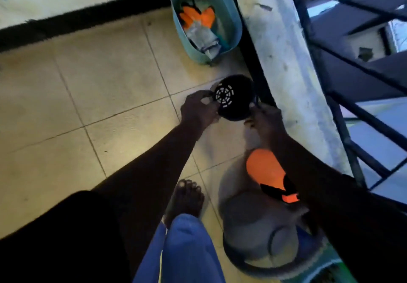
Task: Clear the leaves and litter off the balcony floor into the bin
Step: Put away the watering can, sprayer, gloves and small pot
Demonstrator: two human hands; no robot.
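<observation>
A black round plastic pot [234, 97] with slotted holes in its base is held tipped on its side just above the tiled floor [99, 106]. My left hand [199, 111] grips its left rim and my right hand [265, 117] grips its right side. A teal bin [233, 18] stands on the floor beyond, against the low wall; it holds orange pieces and grey-white litter [202, 31].
A white low wall [286, 62] with a dark metal railing [352, 84] runs along the right. Near my bare foot [187, 199] stand a grey round container [253, 227] and an orange object [264, 168]. A black skirting strip [77, 22] borders the far floor edge.
</observation>
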